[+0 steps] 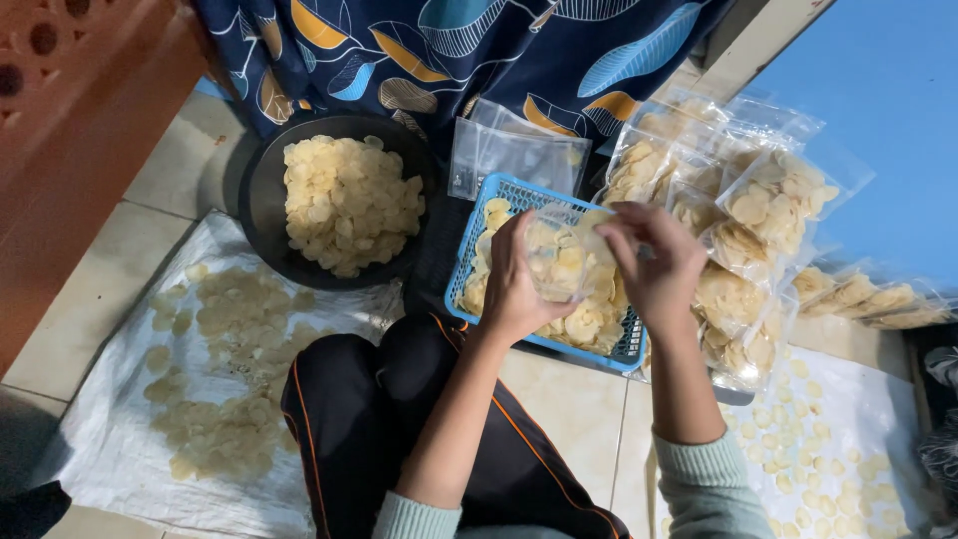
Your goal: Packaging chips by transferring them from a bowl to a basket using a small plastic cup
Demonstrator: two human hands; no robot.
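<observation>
Both hands are up over the blue plastic lattice basket (611,351), and between them sits a small clear plastic bag of pale round chips (561,262). The left hand (511,289) has its grip closed round the bag's near side, fingers wrapped and cupping it from below. The right hand (654,262) pinches the bag's upper edge, thumb and fingertips closed tight on the film. So the bag is held in the air, straight above the loose chips in the basket.

Just beyond the right grip lies a heap of filled clear bags of chips (743,225), piled against one another. Beyond the left grip stands a stack of empty clear bags (514,155), and farther out to that side a round black bowl of chips (344,205). More chips lie spread on a white sheet on the tiled floor (215,374), well to the left of the grip, and on another white sheet (843,444) to the right.

The risks, as I judge them: the film looks thin and slippery, so a loose pinch at the mouth could tip chips out. A hard squeeze from the left could crack these brittle discs. Overfilling might stop the mouth closing.
</observation>
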